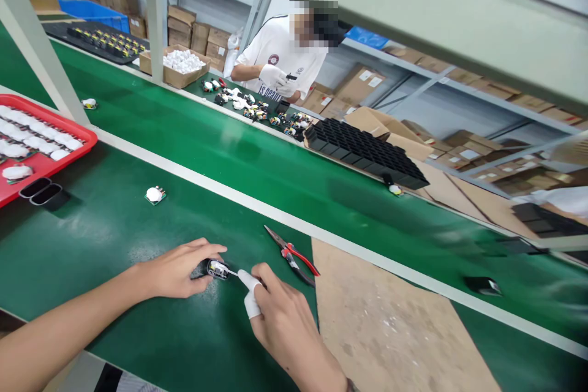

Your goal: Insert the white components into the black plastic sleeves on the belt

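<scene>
Left hand [181,269]: is pinching a black case [217,269] between thumb and fingers, the fingers on the far side and the thumb on the near side, with only the case's width between them.
Right hand [287,312]: is gripping a thin pale tool [233,273] closely with its fingertips; white finger covers [249,282] are showing on two digits.
Tool to case: the tool is pointing left from the right fingertips, its tip lying at the right end of the case's mouth; whether it is touching or entering cannot be told.
Case's long axis: the oval mouth is running left to right, dipping slightly rightward, roughly in line with the tool.
Nearer hand: the left is holding the case directly; the right is sitting just beside it.
Case's place: it is sitting over the middle of the green tabletop [114,233], between near and far edges; whether it is resting there is unclear.
Case's look: black-walled, open-mouthed, with white and yellow parts showing inside.
Pliers [293,252]: are lying towards the far edge, beside the brown board [390,324].
Loose circuit piece [155,195]: is sitting white-topped towards the far edge, left of the hands.
Red tray [89,142]: is occupying the far left corner, two black shells [54,197] standing beside it.
</scene>
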Available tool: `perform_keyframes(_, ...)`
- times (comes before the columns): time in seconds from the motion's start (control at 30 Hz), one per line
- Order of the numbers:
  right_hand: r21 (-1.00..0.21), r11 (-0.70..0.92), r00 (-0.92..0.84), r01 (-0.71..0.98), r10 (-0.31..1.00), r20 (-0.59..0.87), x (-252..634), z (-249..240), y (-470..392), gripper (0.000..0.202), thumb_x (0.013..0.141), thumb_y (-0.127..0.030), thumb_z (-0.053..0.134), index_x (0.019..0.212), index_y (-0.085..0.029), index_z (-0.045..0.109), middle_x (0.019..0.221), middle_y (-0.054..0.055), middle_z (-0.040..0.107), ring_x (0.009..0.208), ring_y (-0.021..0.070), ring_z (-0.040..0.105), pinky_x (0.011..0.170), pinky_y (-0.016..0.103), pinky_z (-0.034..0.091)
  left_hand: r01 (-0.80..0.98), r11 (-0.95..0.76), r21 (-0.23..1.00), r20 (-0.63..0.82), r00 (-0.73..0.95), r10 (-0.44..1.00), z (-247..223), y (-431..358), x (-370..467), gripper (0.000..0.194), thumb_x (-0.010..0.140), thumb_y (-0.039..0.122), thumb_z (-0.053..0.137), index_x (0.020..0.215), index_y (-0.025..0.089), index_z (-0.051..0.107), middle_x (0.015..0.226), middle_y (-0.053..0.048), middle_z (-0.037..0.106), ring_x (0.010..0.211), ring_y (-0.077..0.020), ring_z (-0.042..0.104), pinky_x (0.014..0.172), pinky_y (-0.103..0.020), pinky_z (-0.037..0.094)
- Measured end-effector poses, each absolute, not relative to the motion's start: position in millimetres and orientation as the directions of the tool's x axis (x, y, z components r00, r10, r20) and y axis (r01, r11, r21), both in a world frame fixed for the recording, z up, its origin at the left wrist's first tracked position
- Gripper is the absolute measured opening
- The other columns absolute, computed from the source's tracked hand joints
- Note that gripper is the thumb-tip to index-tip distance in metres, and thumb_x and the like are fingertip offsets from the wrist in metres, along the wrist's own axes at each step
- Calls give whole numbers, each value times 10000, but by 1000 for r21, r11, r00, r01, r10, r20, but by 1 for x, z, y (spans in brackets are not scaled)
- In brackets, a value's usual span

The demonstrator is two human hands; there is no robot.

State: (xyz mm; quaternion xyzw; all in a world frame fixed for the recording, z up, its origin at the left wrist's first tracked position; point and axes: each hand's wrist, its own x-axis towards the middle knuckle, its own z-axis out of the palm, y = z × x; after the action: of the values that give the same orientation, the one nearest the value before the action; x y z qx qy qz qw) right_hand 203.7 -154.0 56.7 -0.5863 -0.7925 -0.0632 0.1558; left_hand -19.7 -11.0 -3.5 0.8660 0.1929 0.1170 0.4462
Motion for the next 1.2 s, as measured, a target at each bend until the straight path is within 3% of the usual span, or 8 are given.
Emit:
perform_keyframes(0.8, -126, 330, -261, 935, 886, 383, 204, 46, -145, 266, 913, -16, 412, 930, -182, 618, 979, 70, 624, 623, 139, 514, 541, 291, 389, 228, -524, 821, 32, 897, 441, 0, -11, -19, 657, 929, 155, 620, 1536, 302, 416, 1333, -30, 690, 1282, -250, 607, 1103, -398, 508)
perform_keyframes(1.2, -240, 347, -232, 907, 885, 404, 214, 43, -144, 297, 955, -38, 433, 1115, -179, 640, 998, 58, 631, 608, 120, 517, 509, 272, 390, 232, -521, 821, 36, 890, 454, -1, -11, -19, 687, 912, 156, 634, 1545, 313, 416, 1317, -33, 699, 1266, -251, 623, 1082, -388, 519)
